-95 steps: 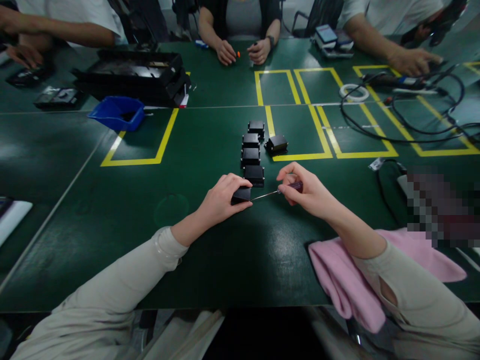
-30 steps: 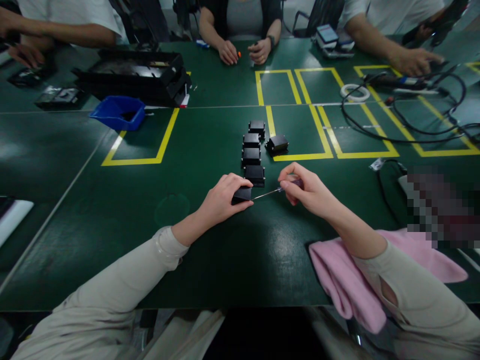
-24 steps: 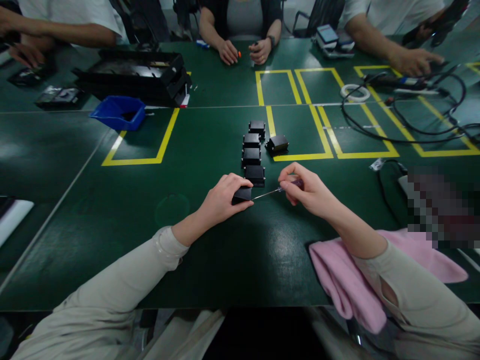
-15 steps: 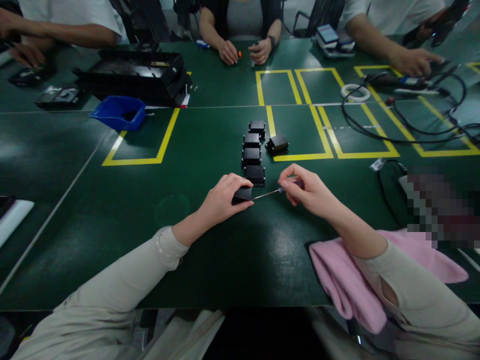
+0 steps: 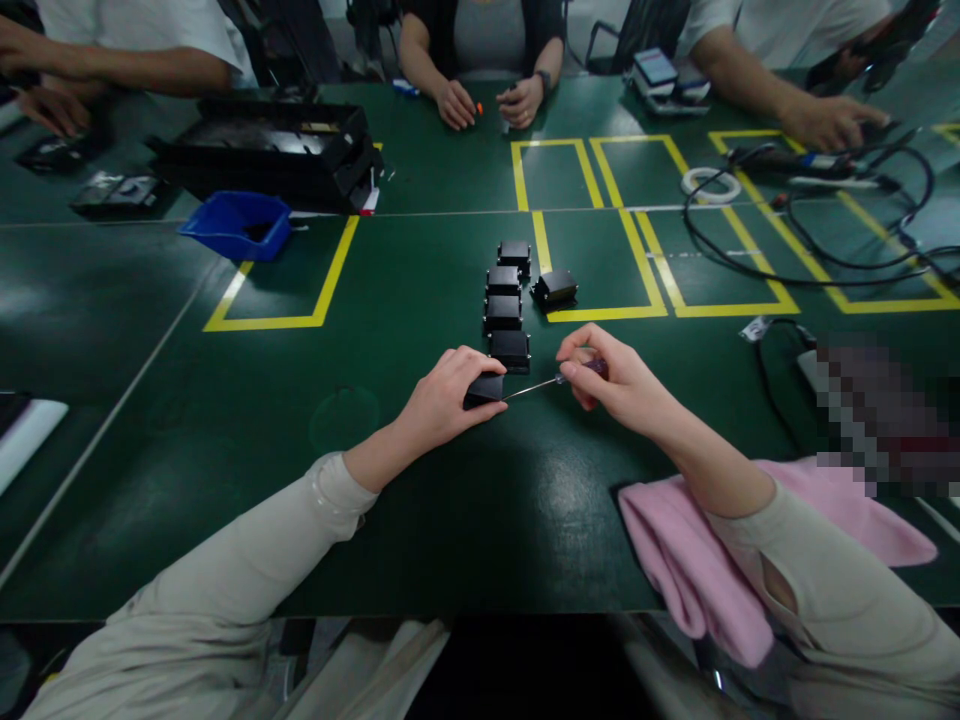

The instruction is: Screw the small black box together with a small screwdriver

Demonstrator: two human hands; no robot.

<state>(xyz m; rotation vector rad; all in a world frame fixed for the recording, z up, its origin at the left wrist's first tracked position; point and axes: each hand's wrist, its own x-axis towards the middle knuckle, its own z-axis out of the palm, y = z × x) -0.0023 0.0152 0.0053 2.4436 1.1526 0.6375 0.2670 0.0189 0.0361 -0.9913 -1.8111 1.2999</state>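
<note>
My left hand (image 5: 442,398) is closed round a small black box (image 5: 484,388) and holds it on the green table (image 5: 225,420). My right hand (image 5: 611,378) pinches a thin screwdriver (image 5: 551,381) with a dark red handle. Its metal tip points left and meets the right side of the held box. Just beyond the held box, several more black boxes (image 5: 504,305) lie in a row running away from me. One further black box (image 5: 553,288) sits to the right of that row on a yellow tape line.
A pink cloth (image 5: 697,560) lies under my right forearm. A blue bin (image 5: 236,225) and a black tray (image 5: 270,150) stand at the far left. Black cables (image 5: 795,250) and a tape roll (image 5: 707,184) lie at the far right. Other people's hands rest along the far edge.
Almost nothing differs. My right fingers have shifted slightly on the screwdriver handle; the left hand and the box stay in place.
</note>
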